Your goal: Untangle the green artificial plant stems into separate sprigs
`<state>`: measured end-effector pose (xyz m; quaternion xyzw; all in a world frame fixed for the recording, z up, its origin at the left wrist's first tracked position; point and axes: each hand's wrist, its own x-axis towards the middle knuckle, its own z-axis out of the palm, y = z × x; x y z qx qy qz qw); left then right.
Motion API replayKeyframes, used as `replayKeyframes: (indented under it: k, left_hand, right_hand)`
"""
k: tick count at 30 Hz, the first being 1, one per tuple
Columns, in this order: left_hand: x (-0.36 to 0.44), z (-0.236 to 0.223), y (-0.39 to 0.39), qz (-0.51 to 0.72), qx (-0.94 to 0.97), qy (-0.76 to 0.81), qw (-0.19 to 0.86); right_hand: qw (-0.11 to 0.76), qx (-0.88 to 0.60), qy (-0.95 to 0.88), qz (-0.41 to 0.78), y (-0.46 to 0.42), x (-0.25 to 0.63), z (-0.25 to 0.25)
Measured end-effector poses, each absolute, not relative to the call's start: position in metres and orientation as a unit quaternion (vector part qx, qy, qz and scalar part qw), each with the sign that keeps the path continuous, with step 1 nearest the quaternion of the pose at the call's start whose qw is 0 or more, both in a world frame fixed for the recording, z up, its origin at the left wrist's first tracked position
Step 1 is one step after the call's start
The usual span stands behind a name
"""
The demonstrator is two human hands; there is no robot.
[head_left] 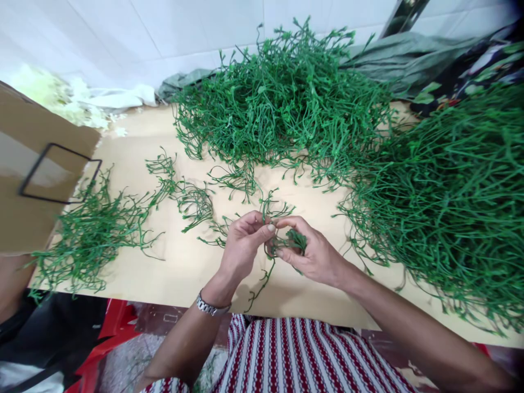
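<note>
My left hand (248, 240), with a metal watch on its wrist, pinches a thin green plastic stem (265, 210) between thumb and index finger. Close against it on the right, my right hand (309, 251) is curled round a small bunch of green stems (297, 239). The fingertips of both hands almost meet over the table. One branched stem (262, 284) dangles below them. Just beyond and left of my hands lie several loose green sprigs (195, 204). My fingers partly hide where the stems join.
A big heap of green stems (282, 103) stands along the wall, and another heap (446, 213) covers the right side. A smaller pile (94, 234) lies left, beside a cardboard box (24, 164) and a black wire frame (61, 173). Another person's arm (14, 284) shows at far left.
</note>
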<state>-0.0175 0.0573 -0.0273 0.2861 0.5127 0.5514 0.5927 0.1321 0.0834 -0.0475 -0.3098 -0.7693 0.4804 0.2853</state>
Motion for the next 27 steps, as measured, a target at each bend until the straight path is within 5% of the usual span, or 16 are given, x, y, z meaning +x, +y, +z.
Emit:
replayKeyframes:
  k: [9, 17, 27]
  left_hand:
    - [-0.014, -0.026, 0.060, 0.553, 0.288, 0.543, 0.562]
    - [-0.008, -0.029, 0.070, 0.582, 0.317, 0.573, 0.482]
    - [0.003, -0.023, 0.090, 0.614, 0.163, 0.524, 0.567]
  right_hand:
    - [0.217, -0.366, -0.707, 0.564, 0.078, 0.127, -0.048]
    - [0.197, -0.379, -0.838, 0.340, 0.079, 0.124, -0.047]
    - [0.315, -0.334, -0.856, 0.236, 0.077, 0.123, -0.039]
